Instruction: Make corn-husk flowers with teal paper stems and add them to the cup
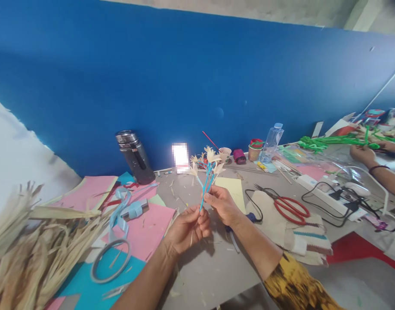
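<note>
A small bouquet of cream craft flowers with blue-wrapped stems stands upright between my hands above the table. Its petals look like dried husk. My left hand pinches the lower end of the stems, with fingers curled around them. Just above it, my right hand grips the stems between thumb and fingers, where they begin to branch. To the right of my right hand lie red-handled scissors on pale work gloves. Yellow paper lies behind my right hand.
Dried husks, a tape ring and blue ribbon lie left. A dark thermos, paper cup and plastic bottle stand along the blue wall. A power strip with cables lies right, near another person's hands holding green stems.
</note>
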`<state>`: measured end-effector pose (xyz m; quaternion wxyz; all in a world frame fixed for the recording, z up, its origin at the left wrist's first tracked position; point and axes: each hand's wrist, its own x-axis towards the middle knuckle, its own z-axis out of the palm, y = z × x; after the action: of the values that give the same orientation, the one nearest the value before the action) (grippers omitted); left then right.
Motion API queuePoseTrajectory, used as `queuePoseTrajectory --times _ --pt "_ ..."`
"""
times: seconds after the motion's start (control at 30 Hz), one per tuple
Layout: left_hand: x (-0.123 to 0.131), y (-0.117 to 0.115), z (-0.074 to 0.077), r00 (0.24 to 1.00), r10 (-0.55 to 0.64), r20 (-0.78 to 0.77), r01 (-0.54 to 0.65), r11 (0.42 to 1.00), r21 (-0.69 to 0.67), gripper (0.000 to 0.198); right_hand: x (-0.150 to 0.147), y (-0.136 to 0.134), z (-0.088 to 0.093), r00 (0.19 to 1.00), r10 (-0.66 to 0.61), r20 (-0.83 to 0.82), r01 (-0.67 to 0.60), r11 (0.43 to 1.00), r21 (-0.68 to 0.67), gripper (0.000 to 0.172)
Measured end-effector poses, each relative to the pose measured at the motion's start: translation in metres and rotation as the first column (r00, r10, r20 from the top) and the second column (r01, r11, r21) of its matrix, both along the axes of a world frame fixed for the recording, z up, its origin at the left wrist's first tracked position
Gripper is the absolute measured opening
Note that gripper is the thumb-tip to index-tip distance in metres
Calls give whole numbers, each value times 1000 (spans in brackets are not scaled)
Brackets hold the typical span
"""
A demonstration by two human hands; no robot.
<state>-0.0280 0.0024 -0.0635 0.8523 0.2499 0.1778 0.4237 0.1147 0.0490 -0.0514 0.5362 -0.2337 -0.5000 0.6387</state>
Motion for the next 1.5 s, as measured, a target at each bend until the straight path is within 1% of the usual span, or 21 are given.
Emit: queuePoseTrajectory --times 0.07,0.13,0.23,0.33,0.37,0.4,0.43,0.47,0.53,0.6,0.63,0.7,0.8,0.83,0.9,0.97,1.07,1.23,1.3,1.4,1.5 --pt "4 -5 -3 990 -107 90 104 994 35 23 1 -3 1 994 106 -4 -106 994 -19 40" --pt "6 -8 -3 988 -130 82 127 991 47 25 1 -4 1 986 166 8 -166 985 -48 43" --pt "6 -4 1 972 129 -195 -106 987 124 25 3 1 0 993 71 90 -69 997 -28 38" --pt "3 1 7 732 464 -498 -289 874 390 28 2 6 -1 953 -184 242 161 981 109 32" --pt "3 2 7 661 520 -541 -302 844 443 27 1 7 -2 924 -264 278 226 961 160 32" --pt "2 2 6 636 534 -557 -308 838 451 27 0 6 -3 902 -313 297 264 945 193 31" --pt "1 2 5 668 501 -551 -304 859 412 28 -1 6 -4 897 -324 300 272 941 200 31" --pt "1 1 2 746 421 -515 -277 900 336 30 -2 4 -5 911 -298 285 254 950 182 31" --pt "-2 0 -2 915 188 -358 -135 977 166 33 -3 2 -7 963 -168 212 149 983 104 32" --pt "-5 0 -4 968 40 -246 -13 994 110 36 -3 1 -7 987 -63 148 55 997 56 34" --pt "-7 1 -3 965 51 -258 -14 990 142 36 -2 2 -6 988 -65 142 57 996 65 34" --pt "-11 5 0 889 257 -379 -144 943 300 36 0 4 -4 973 -153 170 135 984 112 32" --pt "-17 13 8 606 613 -508 -310 769 559 32 2 7 -1 942 -223 249 184 968 173 30" --pt "-19 14 10 535 661 -527 -319 735 598 30 2 7 0 937 -216 274 167 967 190 30" --pt "-21 17 13 485 671 -560 -302 730 613 27 0 6 1 925 -216 312 146 961 235 28" --pt "-22 17 13 505 655 -562 -290 742 604 25 -2 4 1 915 -246 318 162 950 268 28" --pt "-22 18 10 602 597 -531 -288 782 553 22 -4 2 1 915 -252 316 175 952 253 28" --pt "-18 17 7 753 492 -436 -301 848 437 29 -2 6 -2 973 -82 213 87 996 -11 29" --pt "-15 14 8 770 484 -415 -307 852 424 31 1 10 -3 994 -50 101 59 994 -90 37" --pt "-11 11 10 783 469 -409 -302 861 409 30 4 13 -2 997 -67 23 69 992 -104 34" --pt "-5 10 8 733 548 -402 -374 820 434 26 1 13 -3 990 -144 -4 142 981 -132 30"
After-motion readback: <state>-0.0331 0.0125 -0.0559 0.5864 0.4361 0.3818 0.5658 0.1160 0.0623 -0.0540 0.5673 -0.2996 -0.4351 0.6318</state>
